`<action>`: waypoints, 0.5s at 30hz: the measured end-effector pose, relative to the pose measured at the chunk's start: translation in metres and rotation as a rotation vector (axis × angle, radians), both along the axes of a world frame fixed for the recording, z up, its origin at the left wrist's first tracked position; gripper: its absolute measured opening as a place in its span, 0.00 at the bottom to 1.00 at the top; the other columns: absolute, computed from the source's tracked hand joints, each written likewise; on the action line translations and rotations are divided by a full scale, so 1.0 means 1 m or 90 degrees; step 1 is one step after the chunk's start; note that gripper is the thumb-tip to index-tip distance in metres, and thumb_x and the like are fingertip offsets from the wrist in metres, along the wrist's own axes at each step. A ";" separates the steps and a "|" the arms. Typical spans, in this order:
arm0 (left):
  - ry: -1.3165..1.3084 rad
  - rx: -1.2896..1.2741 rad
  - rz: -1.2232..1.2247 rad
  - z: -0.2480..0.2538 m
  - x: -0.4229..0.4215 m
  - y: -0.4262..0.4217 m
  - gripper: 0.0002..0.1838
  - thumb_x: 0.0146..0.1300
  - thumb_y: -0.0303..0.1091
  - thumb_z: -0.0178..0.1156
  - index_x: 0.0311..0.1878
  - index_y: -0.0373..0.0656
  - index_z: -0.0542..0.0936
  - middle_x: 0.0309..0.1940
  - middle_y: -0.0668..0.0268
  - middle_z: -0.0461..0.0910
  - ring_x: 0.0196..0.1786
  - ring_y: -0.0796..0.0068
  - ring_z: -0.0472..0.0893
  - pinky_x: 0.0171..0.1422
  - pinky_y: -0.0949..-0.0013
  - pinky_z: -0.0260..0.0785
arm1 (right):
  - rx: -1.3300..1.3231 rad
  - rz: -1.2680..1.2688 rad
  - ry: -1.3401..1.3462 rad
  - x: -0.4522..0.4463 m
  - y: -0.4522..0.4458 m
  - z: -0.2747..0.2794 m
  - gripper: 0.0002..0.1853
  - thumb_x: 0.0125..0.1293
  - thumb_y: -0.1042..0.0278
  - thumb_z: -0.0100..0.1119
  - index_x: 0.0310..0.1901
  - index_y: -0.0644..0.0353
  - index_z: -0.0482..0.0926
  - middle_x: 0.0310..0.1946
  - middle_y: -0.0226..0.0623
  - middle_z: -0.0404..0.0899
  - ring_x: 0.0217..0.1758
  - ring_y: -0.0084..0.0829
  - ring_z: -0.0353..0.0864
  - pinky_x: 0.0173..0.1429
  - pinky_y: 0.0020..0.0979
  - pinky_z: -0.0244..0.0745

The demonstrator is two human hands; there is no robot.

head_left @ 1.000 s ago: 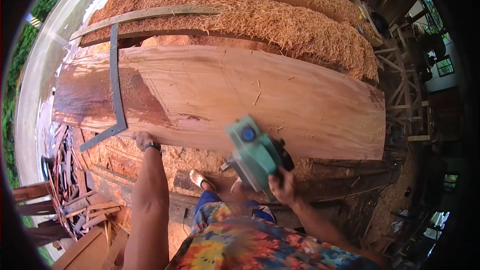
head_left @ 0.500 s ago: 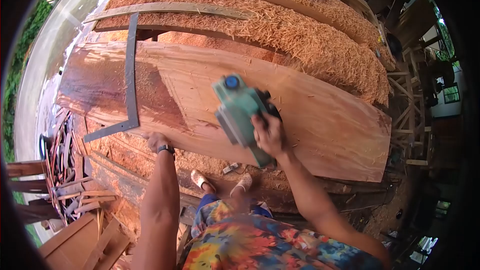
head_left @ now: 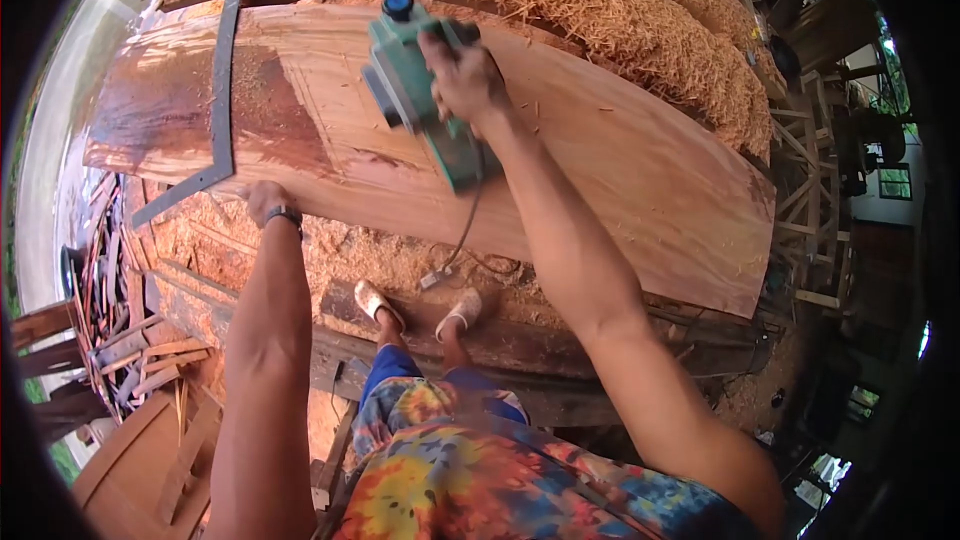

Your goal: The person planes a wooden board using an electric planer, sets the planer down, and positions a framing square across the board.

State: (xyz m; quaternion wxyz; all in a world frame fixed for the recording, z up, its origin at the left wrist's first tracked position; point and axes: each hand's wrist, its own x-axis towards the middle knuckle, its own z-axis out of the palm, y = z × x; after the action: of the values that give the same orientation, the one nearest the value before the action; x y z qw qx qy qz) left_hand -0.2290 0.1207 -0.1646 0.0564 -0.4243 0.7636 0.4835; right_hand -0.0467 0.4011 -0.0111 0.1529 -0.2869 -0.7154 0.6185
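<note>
A wide wooden slab [head_left: 620,170] lies across the view, its left part darker than the rest. My right hand [head_left: 465,80] is closed around the handle of a green power planer [head_left: 415,80] with a blue knob, held at the slab's far side left of the middle; a cord hangs from it. At the slab's near edge is my left hand [head_left: 266,202], its fingers curled against the wood; a dark watch is on the wrist. Just left of it, a dark metal square [head_left: 224,90] lies over the slab, its short arm past the near edge.
Wood shavings [head_left: 620,40] are heaped beyond the slab around long boards. Scrap wood [head_left: 150,365] is piled at the lower left. A plug [head_left: 431,280] lies near my feet. A wooden frame [head_left: 800,180] stands at the right.
My right hand has carried the green planer from the slab's near edge toward its far side and left. My left hand stays at the near edge. The whole view has shifted.
</note>
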 end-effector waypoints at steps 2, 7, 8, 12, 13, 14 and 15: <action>-0.012 -0.043 -0.012 -0.010 -0.007 -0.003 0.49 0.74 0.63 0.28 0.54 0.15 0.77 0.55 0.33 0.79 0.61 0.39 0.80 0.67 0.48 0.70 | 0.034 -0.002 0.045 0.054 -0.014 -0.030 0.28 0.74 0.38 0.54 0.37 0.62 0.77 0.17 0.27 0.69 0.13 0.20 0.69 0.16 0.29 0.66; -0.019 -0.002 -0.023 0.014 0.006 0.004 0.49 0.74 0.64 0.28 0.57 0.15 0.75 0.57 0.34 0.78 0.61 0.38 0.79 0.67 0.47 0.71 | -0.044 -0.043 -0.088 0.228 -0.088 -0.004 0.23 0.76 0.45 0.55 0.38 0.62 0.78 0.18 0.31 0.74 0.21 0.22 0.74 0.26 0.31 0.69; -0.024 0.009 -0.021 0.022 0.010 0.007 0.50 0.75 0.64 0.27 0.58 0.16 0.74 0.58 0.35 0.78 0.60 0.41 0.80 0.66 0.48 0.72 | -0.044 -0.058 -0.065 0.252 -0.101 -0.001 0.23 0.75 0.45 0.56 0.39 0.63 0.77 0.18 0.29 0.73 0.20 0.20 0.73 0.24 0.30 0.67; -0.037 0.007 0.010 0.014 0.005 0.004 0.50 0.75 0.66 0.27 0.59 0.17 0.74 0.56 0.39 0.80 0.56 0.47 0.82 0.62 0.52 0.76 | -0.136 -0.073 -0.059 0.324 -0.128 -0.005 0.24 0.75 0.42 0.55 0.42 0.61 0.75 0.19 0.25 0.71 0.19 0.16 0.69 0.23 0.23 0.65; -0.044 0.000 0.016 0.015 0.006 0.005 0.50 0.75 0.66 0.27 0.58 0.17 0.74 0.55 0.39 0.80 0.55 0.47 0.83 0.61 0.52 0.76 | -0.173 -0.094 -0.060 0.327 -0.129 -0.003 0.24 0.74 0.42 0.57 0.38 0.59 0.75 0.20 0.25 0.72 0.21 0.15 0.70 0.24 0.23 0.66; -0.051 -0.007 0.020 0.017 0.007 0.006 0.50 0.75 0.67 0.27 0.58 0.17 0.75 0.54 0.39 0.81 0.55 0.47 0.83 0.60 0.52 0.77 | -0.176 -0.090 -0.060 0.325 -0.127 -0.003 0.24 0.74 0.41 0.57 0.37 0.59 0.74 0.20 0.24 0.72 0.21 0.15 0.70 0.24 0.22 0.66; -0.050 0.002 0.022 0.023 0.010 0.010 0.51 0.74 0.67 0.28 0.58 0.17 0.75 0.56 0.38 0.80 0.57 0.45 0.82 0.62 0.51 0.75 | -0.177 -0.085 -0.058 0.318 -0.123 -0.002 0.25 0.74 0.41 0.57 0.37 0.59 0.74 0.20 0.24 0.72 0.21 0.15 0.70 0.24 0.21 0.66</action>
State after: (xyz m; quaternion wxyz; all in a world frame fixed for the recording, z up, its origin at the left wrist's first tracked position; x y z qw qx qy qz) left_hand -0.2191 0.1303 -0.1413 0.0784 -0.4561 0.7525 0.4685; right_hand 0.2712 0.2780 -0.0129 0.1196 -0.3801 -0.6083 0.6864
